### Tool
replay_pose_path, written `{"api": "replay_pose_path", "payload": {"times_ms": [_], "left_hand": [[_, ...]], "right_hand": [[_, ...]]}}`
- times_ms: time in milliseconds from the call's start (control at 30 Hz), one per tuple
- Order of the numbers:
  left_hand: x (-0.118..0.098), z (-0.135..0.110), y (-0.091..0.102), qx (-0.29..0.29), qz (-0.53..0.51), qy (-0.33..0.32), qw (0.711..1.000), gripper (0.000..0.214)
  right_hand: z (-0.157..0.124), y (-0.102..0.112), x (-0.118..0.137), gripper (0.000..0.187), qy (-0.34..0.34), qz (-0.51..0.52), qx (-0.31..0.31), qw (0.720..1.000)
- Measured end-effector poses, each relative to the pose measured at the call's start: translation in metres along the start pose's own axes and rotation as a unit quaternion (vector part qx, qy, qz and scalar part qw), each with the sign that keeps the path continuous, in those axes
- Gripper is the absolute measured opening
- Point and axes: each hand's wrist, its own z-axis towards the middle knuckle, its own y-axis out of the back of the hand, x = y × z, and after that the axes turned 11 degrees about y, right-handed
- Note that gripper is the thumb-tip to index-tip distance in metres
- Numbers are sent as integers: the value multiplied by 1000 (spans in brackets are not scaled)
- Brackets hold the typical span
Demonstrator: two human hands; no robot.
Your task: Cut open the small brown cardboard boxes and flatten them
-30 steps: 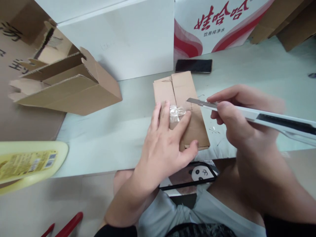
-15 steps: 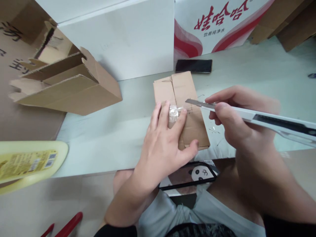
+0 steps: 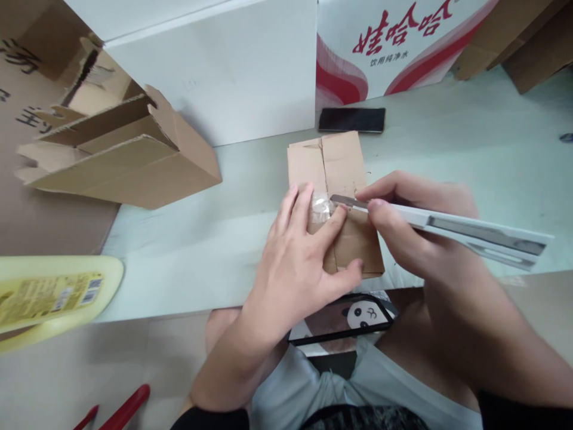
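A small, flat cardboard box [image 3: 342, 158] lies on the pale green tabletop, its flaps meeting along a lengthwise seam. Clear tape [image 3: 320, 206] crosses that seam near the middle. My left hand [image 3: 299, 257] rests on the box with its fingers spread, the fingertips around the tape. In my right hand [image 3: 412, 227] is a white utility knife [image 3: 483, 232], gripped near its front end. Its bare blade [image 3: 344, 200] points left, with the tip at the tape's right side, close to my left index finger. Whether the blade touches the tape, I cannot tell.
Behind the box lies a black phone [image 3: 351, 120], before a white carton [image 3: 250, 71] and a red-and-white carton [image 3: 394, 54]. An open cardboard box [image 3: 147, 155] stands at the left. Nearer is a yellow bottle [image 3: 62, 292]. The table [image 3: 179, 257] has a front edge close to my lap.
My right hand has moved left and slightly down, bringing the knife blade to the tape. The small box has shifted a little to the right under my left hand.
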Motion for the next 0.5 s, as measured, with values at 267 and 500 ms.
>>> {"api": "replay_pose_path", "payload": {"times_ms": [267, 500], "left_hand": [[-4, 2, 2, 19, 7, 10, 1000, 71], [-3, 2, 1, 10, 13, 4, 1000, 69]], "right_hand": [[2, -5, -7, 16, -16, 12, 34, 999], [3, -2, -3, 19, -33, 28, 27, 999]]}}
